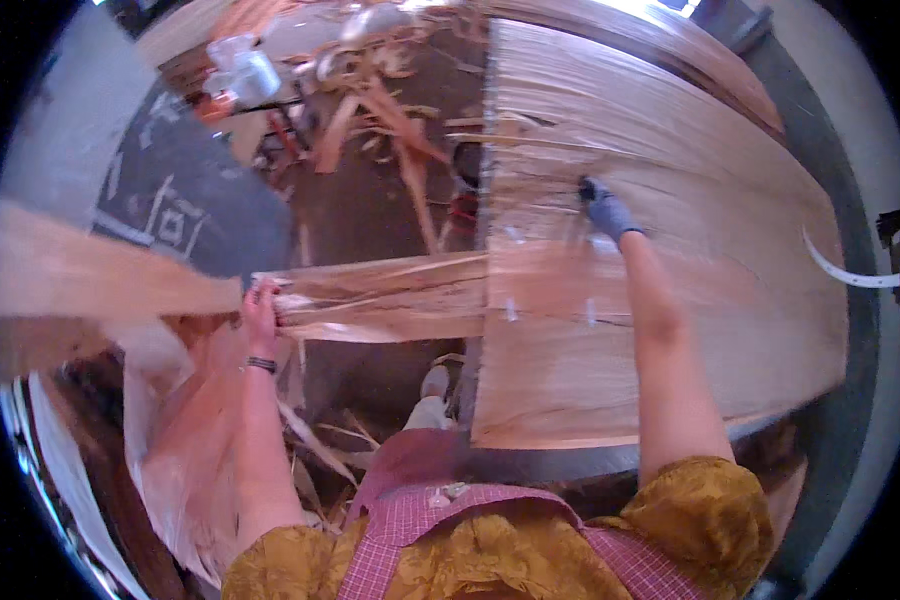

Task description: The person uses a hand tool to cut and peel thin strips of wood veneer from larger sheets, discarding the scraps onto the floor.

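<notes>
My left hand [261, 308], bare with a dark band at the wrist, is closed on the left end of a wrinkled strip of wood veneer [385, 297]. The strip stretches right across a gap to the table, where its far end meets a broad layer of tan veneer sheets [740, 290]. Over on those sheets rests my right hand [610, 214], in a grey glove with dark fingertips. Its fingers point away from me beside a cracked, uneven stretch of veneer; they are too small and dark to show whether they grip anything. Short pale tape pieces [511, 310] lie nearer me.
Torn veneer scraps [370, 120] litter the floor ahead. A dark board with chalk-like marks [175, 205] stands at left, near more hanging veneer [185, 440]. A clear plastic bag [245, 72] sits far left. At the right edge, a curved white strip [850, 275] juts toward the table.
</notes>
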`<state>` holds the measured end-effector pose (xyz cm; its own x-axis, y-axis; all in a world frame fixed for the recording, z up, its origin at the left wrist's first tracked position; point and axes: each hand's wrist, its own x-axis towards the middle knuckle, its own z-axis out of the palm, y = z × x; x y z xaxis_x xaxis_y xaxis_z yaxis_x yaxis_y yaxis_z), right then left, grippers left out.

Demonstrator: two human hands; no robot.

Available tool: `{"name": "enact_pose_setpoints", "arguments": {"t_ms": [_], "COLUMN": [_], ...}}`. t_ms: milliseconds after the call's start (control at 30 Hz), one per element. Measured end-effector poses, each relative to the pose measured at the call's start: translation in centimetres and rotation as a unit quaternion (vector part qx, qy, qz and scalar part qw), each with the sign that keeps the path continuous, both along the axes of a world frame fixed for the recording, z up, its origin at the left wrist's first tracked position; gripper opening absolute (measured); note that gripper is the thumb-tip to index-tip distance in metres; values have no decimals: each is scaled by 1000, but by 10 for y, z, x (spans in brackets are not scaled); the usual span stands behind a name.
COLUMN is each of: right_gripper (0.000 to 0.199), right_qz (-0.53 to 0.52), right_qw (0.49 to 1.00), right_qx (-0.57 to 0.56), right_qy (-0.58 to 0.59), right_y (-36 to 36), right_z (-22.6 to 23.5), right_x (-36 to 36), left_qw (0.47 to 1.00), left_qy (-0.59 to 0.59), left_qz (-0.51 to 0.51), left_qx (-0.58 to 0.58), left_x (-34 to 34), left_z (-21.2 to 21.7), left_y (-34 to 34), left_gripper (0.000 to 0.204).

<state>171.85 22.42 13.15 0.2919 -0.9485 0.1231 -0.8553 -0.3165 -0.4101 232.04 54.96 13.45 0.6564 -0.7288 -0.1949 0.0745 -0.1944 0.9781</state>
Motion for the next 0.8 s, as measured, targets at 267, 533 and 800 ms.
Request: {"name": "enact_pose_setpoints", "arguments": {"t_ms": [267, 533, 800], "right_gripper": [66, 31, 59], "right_qz": [304, 374, 423], "right_qw": [931, 897, 782], "right_qx": [-9, 145, 324], "right_qy": [-200, -185, -323], "right_y": [209, 412, 588], "right_z": [53, -27, 29], "right_x": [229, 360, 500], "left_qw": [948, 907, 883], "left_qy": [-211, -250, -234], "left_qz": [235, 338, 405], "left_qx": [47, 8, -31], "left_x": [117, 126, 146], "left_z": [183, 254, 269], "left_y": [274, 455, 630], "left_gripper": [36, 38, 30]}}
